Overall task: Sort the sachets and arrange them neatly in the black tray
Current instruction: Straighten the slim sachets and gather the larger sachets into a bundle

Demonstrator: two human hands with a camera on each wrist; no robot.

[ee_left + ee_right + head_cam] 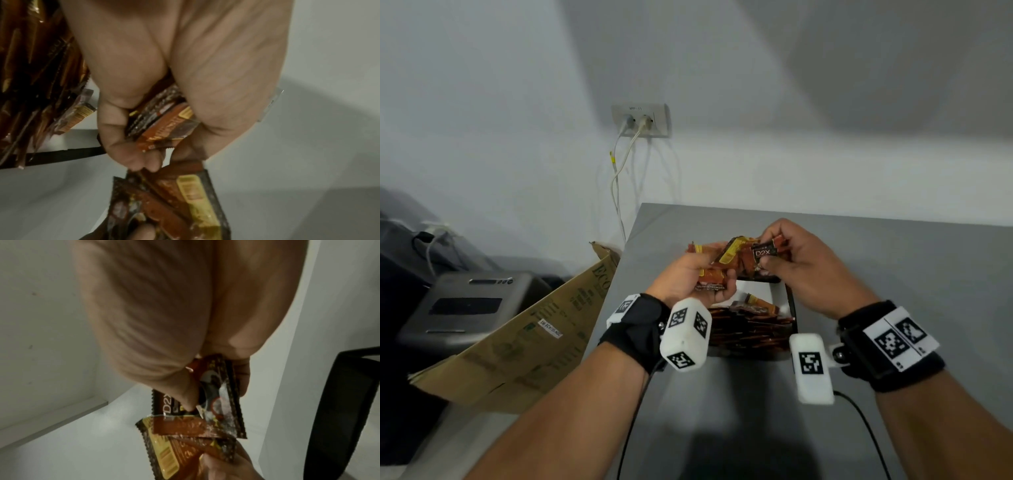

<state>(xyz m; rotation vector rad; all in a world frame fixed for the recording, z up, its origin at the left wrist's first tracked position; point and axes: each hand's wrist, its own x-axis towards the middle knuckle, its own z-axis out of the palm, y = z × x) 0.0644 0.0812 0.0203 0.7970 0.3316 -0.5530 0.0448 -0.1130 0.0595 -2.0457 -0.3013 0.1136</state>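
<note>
sachets [750, 329] in tray [792, 305], tray on table [893, 260]

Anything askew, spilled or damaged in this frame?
Nothing spilled or torn. In the black tray, the sachets lie in a loose pile, with one tilted on top, not in neat rows. The left hand holds a fanned bunch; the right hand pinches a dark sachet.

Your forearms reach forward side by side; your left hand [690, 274] curls round a bunch of sachets [717, 265]; your right hand [799, 263], just beside it, pinches a dark sachet [765, 253] between thumb and fingers.
</note>
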